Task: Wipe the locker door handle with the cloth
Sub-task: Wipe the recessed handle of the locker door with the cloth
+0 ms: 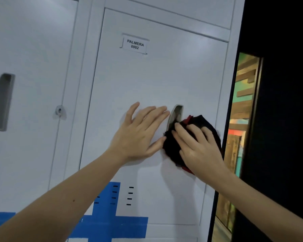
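The white locker door (147,81) carries a label reading PALMERA 0002 (135,44). Its recessed grey handle (177,111) sits at the door's right side; only the top part shows. A black cloth with red edges (171,145) covers the lower part of the handle. My right hand (198,145) presses the cloth flat against the handle, fingers spread over it. My left hand (138,133) lies flat on the door just left of the handle, fingers apart, thumb touching the cloth's edge.
A second locker door (33,67) on the left has its own grey recessed handle (1,102) and a round lock (59,110). Blue tape bands (108,222) and vent slits (129,195) run low on the doors. A dark wall and a lit gap (241,110) lie to the right.
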Available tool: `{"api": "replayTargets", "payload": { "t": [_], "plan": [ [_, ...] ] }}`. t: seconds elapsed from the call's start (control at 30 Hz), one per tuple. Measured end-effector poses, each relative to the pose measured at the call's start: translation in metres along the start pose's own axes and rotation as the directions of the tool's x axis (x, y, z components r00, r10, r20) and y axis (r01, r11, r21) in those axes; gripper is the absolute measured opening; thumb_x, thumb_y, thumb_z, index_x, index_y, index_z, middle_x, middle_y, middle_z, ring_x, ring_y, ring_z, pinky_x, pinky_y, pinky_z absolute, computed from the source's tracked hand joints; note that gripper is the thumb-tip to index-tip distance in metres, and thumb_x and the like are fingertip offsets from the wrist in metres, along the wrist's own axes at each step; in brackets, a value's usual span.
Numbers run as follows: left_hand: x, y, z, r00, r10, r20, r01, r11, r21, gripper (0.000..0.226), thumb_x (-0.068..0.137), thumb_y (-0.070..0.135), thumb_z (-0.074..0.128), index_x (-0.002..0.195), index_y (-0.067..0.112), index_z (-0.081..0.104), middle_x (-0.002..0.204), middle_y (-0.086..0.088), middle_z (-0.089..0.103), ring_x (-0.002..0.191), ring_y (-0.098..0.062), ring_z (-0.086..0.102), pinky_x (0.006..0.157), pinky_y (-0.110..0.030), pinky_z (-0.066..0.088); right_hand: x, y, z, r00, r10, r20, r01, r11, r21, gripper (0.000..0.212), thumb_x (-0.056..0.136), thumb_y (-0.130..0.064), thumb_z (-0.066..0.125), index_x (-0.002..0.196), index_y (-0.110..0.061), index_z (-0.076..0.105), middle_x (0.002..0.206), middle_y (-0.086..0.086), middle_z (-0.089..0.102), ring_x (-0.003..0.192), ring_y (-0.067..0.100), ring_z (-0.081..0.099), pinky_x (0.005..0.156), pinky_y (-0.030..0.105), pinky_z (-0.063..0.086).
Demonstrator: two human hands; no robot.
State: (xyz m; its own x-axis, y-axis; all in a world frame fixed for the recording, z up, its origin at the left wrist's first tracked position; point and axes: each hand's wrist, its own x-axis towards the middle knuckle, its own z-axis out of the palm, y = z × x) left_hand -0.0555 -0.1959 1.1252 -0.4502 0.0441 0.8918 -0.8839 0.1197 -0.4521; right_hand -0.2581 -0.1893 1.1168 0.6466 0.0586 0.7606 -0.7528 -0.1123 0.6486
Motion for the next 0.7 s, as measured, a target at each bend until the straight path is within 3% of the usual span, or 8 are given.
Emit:
{"api": "replayTargets", "payload": {
  "t": [0.13, 0.23, 0.37, 0.47, 0.53, 0.6, 0.7],
  "plan": [
    [-0.001, 0.0, 0.001, 1.0, -0.004, -0.003, 0.004, 1.0, 0.002, 0.058, 0.09, 0.046, 0.041, 0.135, 0.011, 0.052, 0.136, -0.003, 0.053, 0.123, -0.018, 0.043, 0.112, -0.046, 0.017, 0.007, 0.007, -0.004, 0.995, -0.086, 0.051, 0.087, 0.996, -0.02, 0.043, 0.086, -0.02, 0.036, 0.111, -0.001, 0.066, 0.119, 0.011, 0.062, 0.104, 0.029, 0.045, 0.086, 0.041, 0.034],
    [-0.001, 0.0, 0.001, 1.0, -0.019, -0.005, 0.019, 1.0, 0.009, 0.059, 0.088, 0.047, 0.042, 0.134, 0.011, 0.053, 0.135, -0.003, 0.053, 0.123, -0.018, 0.043, 0.112, -0.047, 0.017, 0.032, 0.022, -0.009, 0.997, -0.036, 0.074, 0.039, 0.999, -0.036, 0.043, 0.084, -0.02, 0.036, 0.112, -0.002, 0.064, 0.12, 0.011, 0.061, 0.103, 0.03, 0.049, 0.086, 0.041, 0.035],
    [0.001, 0.0, -0.001, 0.999, -0.037, -0.008, 0.037, 0.999, -0.005, 0.058, 0.088, 0.045, 0.042, 0.133, 0.01, 0.053, 0.135, -0.004, 0.053, 0.124, -0.018, 0.043, 0.112, -0.047, 0.015, 0.031, 0.024, -0.013, 0.998, -0.036, 0.043, 0.03, 0.993, 0.117, 0.04, 0.083, -0.015, 0.039, 0.111, 0.0, 0.063, 0.119, 0.016, 0.061, 0.101, 0.031, 0.055, 0.086, 0.04, 0.043],
    [0.001, 0.001, -0.001, 0.999, -0.044, -0.012, 0.044, 0.999, -0.011, 0.057, 0.088, 0.045, 0.042, 0.131, 0.01, 0.055, 0.134, -0.004, 0.055, 0.123, -0.018, 0.044, 0.112, -0.046, 0.014, 0.013, 0.019, -0.014, 0.992, -0.078, 0.101, 0.064, 0.989, 0.135, 0.03, 0.087, -0.006, 0.047, 0.11, 0.003, 0.063, 0.118, 0.02, 0.061, 0.099, 0.031, 0.058, 0.089, 0.038, 0.045],
    [0.002, 0.001, -0.001, 0.999, -0.044, -0.024, 0.044, 0.999, -0.008, 0.057, 0.088, 0.045, 0.043, 0.13, 0.009, 0.056, 0.132, -0.005, 0.056, 0.122, -0.018, 0.045, 0.112, -0.045, 0.015, 0.015, 0.021, -0.014, 0.984, -0.04, 0.175, 0.018, 0.992, 0.126, 0.03, 0.095, -0.017, 0.044, 0.117, -0.003, 0.059, 0.117, 0.014, 0.061, 0.099, 0.027, 0.058, 0.087, 0.035, 0.046],
    [0.002, 0.001, 0.0, 0.999, -0.042, -0.017, 0.042, 0.999, -0.001, 0.057, 0.086, 0.044, 0.044, 0.129, 0.009, 0.057, 0.132, -0.005, 0.056, 0.121, -0.018, 0.044, 0.112, -0.046, 0.015, 0.028, 0.025, -0.016, 0.987, -0.051, 0.155, 0.033, 0.992, 0.118, 0.033, 0.097, -0.024, 0.04, 0.12, -0.006, 0.055, 0.112, 0.012, 0.06, 0.099, 0.023, 0.054, 0.085, 0.031, 0.042],
    [0.003, 0.001, 0.0, 0.999, -0.04, -0.009, 0.04, 0.999, -0.001, 0.056, 0.085, 0.042, 0.044, 0.128, 0.009, 0.057, 0.131, -0.005, 0.056, 0.121, -0.018, 0.045, 0.112, -0.045, 0.013, 0.044, 0.026, -0.017, 0.998, -0.014, 0.06, 0.008, 0.995, 0.099, 0.031, 0.09, -0.007, 0.041, 0.109, 0.006, 0.061, 0.102, 0.02, 0.062, 0.093, 0.032, 0.058, 0.084, 0.035, 0.038]
  ]
}}
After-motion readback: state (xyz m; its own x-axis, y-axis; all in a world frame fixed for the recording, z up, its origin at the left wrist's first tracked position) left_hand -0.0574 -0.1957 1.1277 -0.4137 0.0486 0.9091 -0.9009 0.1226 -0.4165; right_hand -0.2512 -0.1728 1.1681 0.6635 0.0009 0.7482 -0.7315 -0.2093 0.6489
